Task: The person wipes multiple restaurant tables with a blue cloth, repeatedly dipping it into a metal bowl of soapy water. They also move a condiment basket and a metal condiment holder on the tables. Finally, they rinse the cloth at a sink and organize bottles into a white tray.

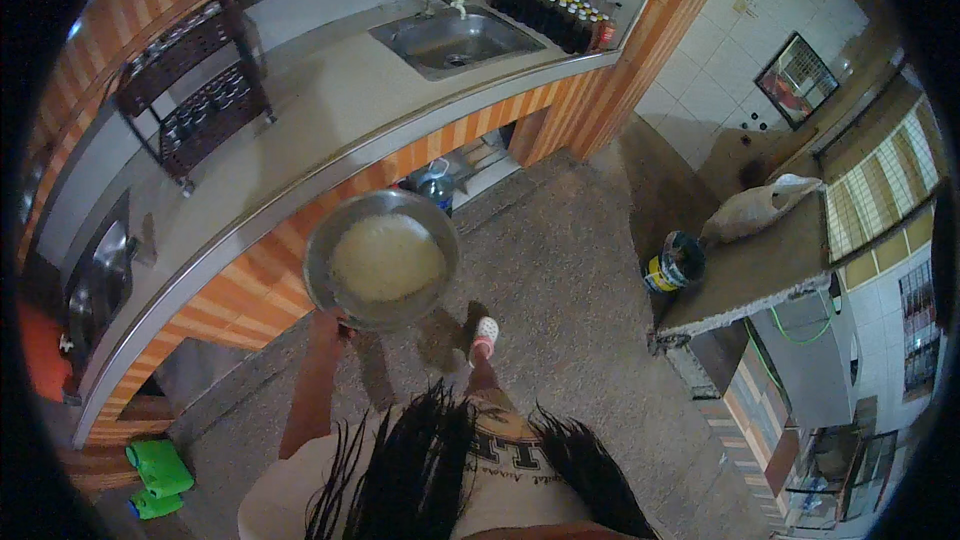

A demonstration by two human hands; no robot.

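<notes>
My left hand (336,321) grips the near rim of a wide round metal basin (319,262). Pale cream-coloured contents (388,259) cover the bottom of the basin; whether they are grain or liquid I cannot tell. I hold it above the floor, in front of the striped counter's face. Most of my left fingers are hidden under the basin. My right hand is out of view; only a bit of arm (551,531) shows at the bottom edge.
Along the left runs a counter (322,101) with a dark rack (199,90), a steel sink (465,37) and several bottles (551,7). A large water bottle (436,184) stands below. To the right, a ledge (772,262) bears a sack (757,210) and a bucket (675,262). Green containers (160,469) lie lower left.
</notes>
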